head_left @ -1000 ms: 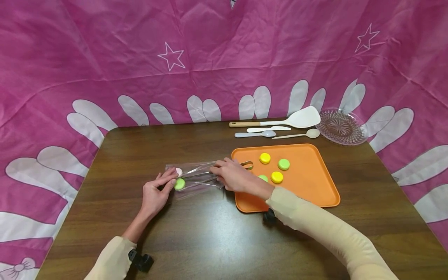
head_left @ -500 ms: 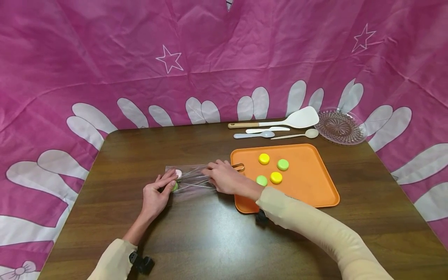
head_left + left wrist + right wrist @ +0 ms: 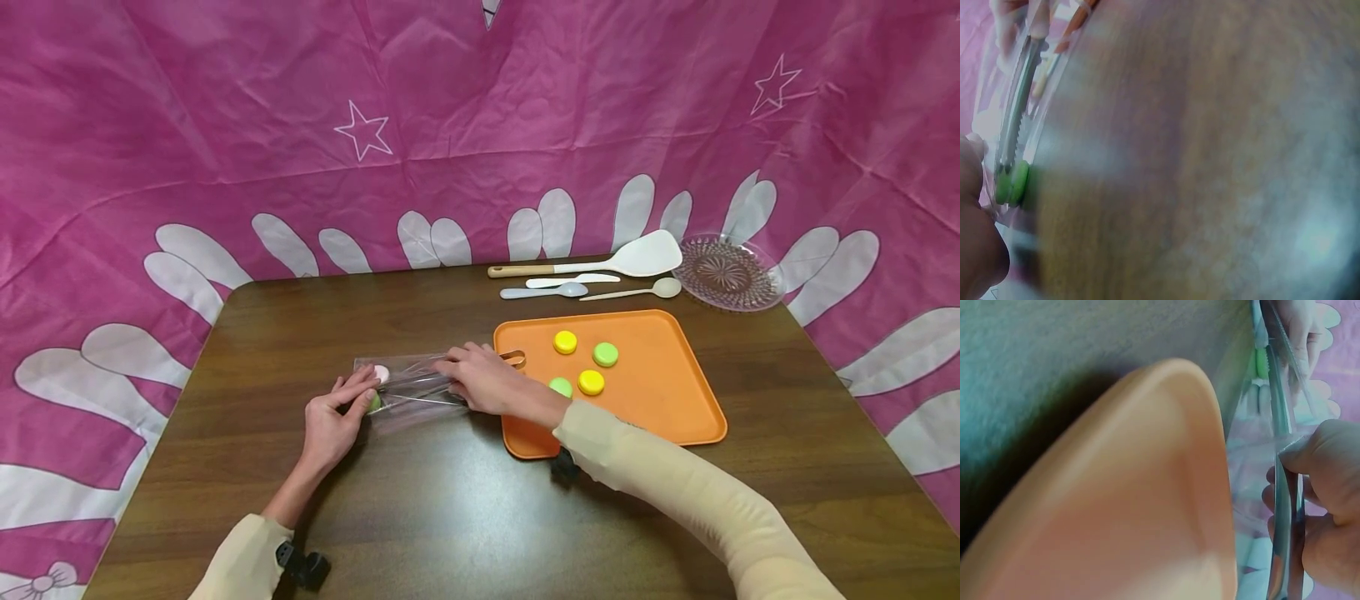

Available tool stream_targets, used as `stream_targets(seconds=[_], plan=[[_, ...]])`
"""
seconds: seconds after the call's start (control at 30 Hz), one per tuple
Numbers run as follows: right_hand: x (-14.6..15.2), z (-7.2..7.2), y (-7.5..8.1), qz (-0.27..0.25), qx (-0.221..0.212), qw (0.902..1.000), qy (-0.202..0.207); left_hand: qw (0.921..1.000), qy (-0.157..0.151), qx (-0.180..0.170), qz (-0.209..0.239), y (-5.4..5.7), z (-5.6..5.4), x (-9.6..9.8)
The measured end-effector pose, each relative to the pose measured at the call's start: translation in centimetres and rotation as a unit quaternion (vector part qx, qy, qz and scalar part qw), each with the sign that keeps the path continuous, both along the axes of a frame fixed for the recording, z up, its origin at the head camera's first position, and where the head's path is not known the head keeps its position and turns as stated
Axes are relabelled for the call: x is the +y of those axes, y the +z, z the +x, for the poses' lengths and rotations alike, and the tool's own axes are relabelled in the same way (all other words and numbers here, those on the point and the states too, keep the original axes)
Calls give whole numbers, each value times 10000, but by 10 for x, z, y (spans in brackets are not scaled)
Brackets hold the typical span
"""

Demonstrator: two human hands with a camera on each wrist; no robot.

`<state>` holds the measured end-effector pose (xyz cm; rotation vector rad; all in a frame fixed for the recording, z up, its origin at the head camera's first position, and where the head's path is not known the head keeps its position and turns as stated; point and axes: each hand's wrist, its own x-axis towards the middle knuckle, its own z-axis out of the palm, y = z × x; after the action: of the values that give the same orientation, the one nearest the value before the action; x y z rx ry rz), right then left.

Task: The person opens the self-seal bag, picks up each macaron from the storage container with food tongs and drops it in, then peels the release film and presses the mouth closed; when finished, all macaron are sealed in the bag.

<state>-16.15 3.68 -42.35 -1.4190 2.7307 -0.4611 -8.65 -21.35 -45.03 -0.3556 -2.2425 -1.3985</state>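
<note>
A clear plastic bag (image 3: pixel 411 387) lies left of the tray, with a pale pink macaron (image 3: pixel 382 374) and a green macaron (image 3: pixel 1012 183) inside at its left end. My left hand (image 3: pixel 335 422) rests at that end, its fairly straight fingers by the pink macaron and its thumb over the green one, which is mostly hidden in the head view. My right hand (image 3: pixel 483 380) grips metal tongs (image 3: pixel 1282 506). Their serrated arms reach into the bag, with the tips at the green macaron; whether they pinch it I cannot tell. The tongs' looped end sticks out over the tray.
An orange tray (image 3: pixel 648 400) on the right bears two yellow macarons (image 3: pixel 566 342) and two green macarons (image 3: pixel 605 354). Behind it lie a white spatula (image 3: pixel 648 254), a white knife (image 3: pixel 573 280), a grey spoon (image 3: pixel 543 291), a beige spoon (image 3: pixel 666 287) and a clear plate (image 3: pixel 727 273).
My right hand and the tongs have shifted left, deeper into the bag. The green macaron has moved left under my left thumb. During the last half second, little differs.
</note>
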Motion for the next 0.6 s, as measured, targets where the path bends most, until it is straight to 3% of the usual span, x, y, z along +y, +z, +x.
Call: stream_targets(seconds=[0.2, 0.43, 0.6], plan=[[19, 2, 5, -79, 155, 9998, 80, 10000, -25, -31, 26, -2, -1, -1], [48, 8, 15, 28, 140, 9998, -118, 9997, -65, -177, 156, 1, 0, -1], [81, 12, 22, -185, 543, 9982, -171, 9998, -75, -168, 122, 1, 0, 0]])
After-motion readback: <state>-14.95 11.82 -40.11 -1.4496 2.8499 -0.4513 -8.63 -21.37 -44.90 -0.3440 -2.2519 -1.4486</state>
